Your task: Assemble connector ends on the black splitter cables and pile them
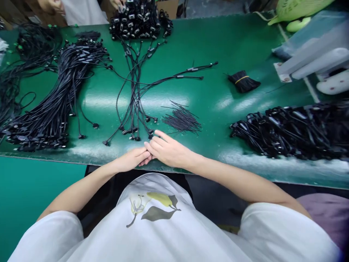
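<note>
My left hand (135,159) and my right hand (169,149) meet at the table's front edge. The left fingers are curled and partly covered by the right hand. My right hand's fingers press together over the left fingertips, one finger standing off a little. Anything between them is hidden. Just beyond the fingertips lie black connector ends (135,138) of a loose group of black cables (134,85). A small heap of thin black ties (182,118) is to the right of these cables.
On the green table (207,43) a big bundle of straight black cables (58,92) lies left. Coiled cables (297,129) are piled right. A banded bunch of black ties (243,80) sits near a white machine (321,54). More coiled cables (136,22) stand at the back, near another person's hand (56,6).
</note>
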Demonstrator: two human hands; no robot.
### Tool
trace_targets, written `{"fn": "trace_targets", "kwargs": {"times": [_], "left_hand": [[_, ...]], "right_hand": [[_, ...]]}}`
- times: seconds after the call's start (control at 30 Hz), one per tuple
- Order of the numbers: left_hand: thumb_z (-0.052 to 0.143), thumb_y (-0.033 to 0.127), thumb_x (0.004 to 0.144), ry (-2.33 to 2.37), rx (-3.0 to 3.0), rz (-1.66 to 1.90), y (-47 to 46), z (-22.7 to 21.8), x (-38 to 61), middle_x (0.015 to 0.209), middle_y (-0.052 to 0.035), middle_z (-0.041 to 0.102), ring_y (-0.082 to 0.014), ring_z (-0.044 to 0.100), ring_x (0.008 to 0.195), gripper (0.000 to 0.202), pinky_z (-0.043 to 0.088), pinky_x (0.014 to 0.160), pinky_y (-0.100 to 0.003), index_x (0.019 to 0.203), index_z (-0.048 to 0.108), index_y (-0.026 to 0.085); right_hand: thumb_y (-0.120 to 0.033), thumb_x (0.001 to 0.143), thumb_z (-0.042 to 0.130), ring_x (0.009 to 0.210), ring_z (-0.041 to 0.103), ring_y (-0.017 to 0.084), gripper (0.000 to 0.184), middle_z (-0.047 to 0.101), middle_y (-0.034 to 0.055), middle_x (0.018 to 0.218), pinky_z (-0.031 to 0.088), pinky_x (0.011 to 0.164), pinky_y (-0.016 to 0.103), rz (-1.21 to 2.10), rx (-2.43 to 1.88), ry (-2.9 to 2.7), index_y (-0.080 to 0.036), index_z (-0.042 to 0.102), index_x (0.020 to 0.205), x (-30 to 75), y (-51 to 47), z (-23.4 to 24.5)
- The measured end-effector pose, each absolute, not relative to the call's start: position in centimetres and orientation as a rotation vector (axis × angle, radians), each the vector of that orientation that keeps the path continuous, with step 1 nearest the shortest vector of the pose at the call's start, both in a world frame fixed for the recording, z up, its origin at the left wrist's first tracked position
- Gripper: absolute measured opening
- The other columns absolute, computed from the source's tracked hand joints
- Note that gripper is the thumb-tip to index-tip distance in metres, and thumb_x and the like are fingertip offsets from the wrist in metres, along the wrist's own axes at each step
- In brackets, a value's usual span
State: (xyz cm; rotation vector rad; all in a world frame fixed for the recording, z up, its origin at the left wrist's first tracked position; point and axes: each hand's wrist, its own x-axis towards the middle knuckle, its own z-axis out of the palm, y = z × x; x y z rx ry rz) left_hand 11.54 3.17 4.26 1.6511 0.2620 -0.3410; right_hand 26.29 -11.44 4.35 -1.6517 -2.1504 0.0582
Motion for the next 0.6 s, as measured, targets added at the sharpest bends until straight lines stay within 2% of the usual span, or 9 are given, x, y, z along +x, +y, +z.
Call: {"fn": "trace_targets", "kwargs": {"times": [0.03,0.1,0.2,0.37,0.53,0.6], "left_hand": [[0.043,0.054,0.092,0.243,1.688,-0.369,3.0,4.3,11.6,0.065,0.0021,0.048,-0.0116,0.042,0.057,0.04,0.038,0.055,-0.025,0.078,0.052,0.018],[0.041,0.048,0.094,0.262,1.778,-0.397,2.7,4.2,11.7,0.063,0.0034,0.045,-0.012,0.04,0.056,0.034,0.036,0.054,-0.025,0.079,0.05,0.019],[0.042,0.041,0.094,0.313,1.952,-0.417,2.2,3.5,11.7,0.065,0.003,0.047,-0.014,0.043,0.059,0.025,0.034,0.056,-0.025,0.081,0.049,0.021],[0.044,0.039,0.094,0.193,2.152,-0.468,1.3,2.2,12.0,0.073,-0.0013,0.059,-0.0181,0.052,0.064,0.022,0.033,0.061,-0.028,0.085,0.055,0.022],[0.044,0.04,0.094,0.202,2.076,-0.537,0.3,1.4,12.0,0.073,-0.0018,0.061,-0.0189,0.053,0.067,0.027,0.033,0.064,-0.028,0.08,0.057,0.022],[0.043,0.046,0.094,0.312,1.904,-0.475,0.5,0.9,12.0,0.069,-0.0003,0.057,-0.0168,0.05,0.064,0.032,0.034,0.063,-0.028,0.079,0.056,0.02]], "right_hand": [[-0.017,0.099,0.032,0.087,0.058,0.022,0.03,0.064,0.0092,0.09,0.045,0.082,0.041,0.062,-1.707,-2.216,-0.016,0.061,0.102,26.1,-11.8,3.9],[-0.027,0.102,0.033,0.074,0.055,0.021,0.031,0.061,0.0091,0.081,0.042,0.067,0.036,0.124,-1.83,-2.271,-0.014,0.059,0.094,25.9,-12.2,3.0],[-0.046,0.1,0.036,0.069,0.055,0.02,0.04,0.061,0.0084,0.082,0.036,0.059,0.032,0.301,-1.953,-2.263,-0.012,0.057,0.097,26.0,-12.8,1.5],[-0.034,0.102,0.036,0.07,0.058,0.019,0.031,0.065,0.0082,0.084,0.035,0.062,0.031,0.421,-1.964,-2.231,-0.013,0.058,0.101,25.6,-13.8,0.6],[-0.036,0.097,0.048,0.079,0.061,0.017,0.026,0.068,0.0048,0.086,0.041,0.072,0.03,0.619,-1.781,-2.066,-0.017,0.065,0.093,28.2,-15.5,1.8],[-0.032,0.099,0.045,0.087,0.061,0.016,0.024,0.068,0.0045,0.093,0.043,0.077,0.029,0.466,-1.861,-1.752,-0.02,0.066,0.097,31.3,-16.4,1.7]]}}
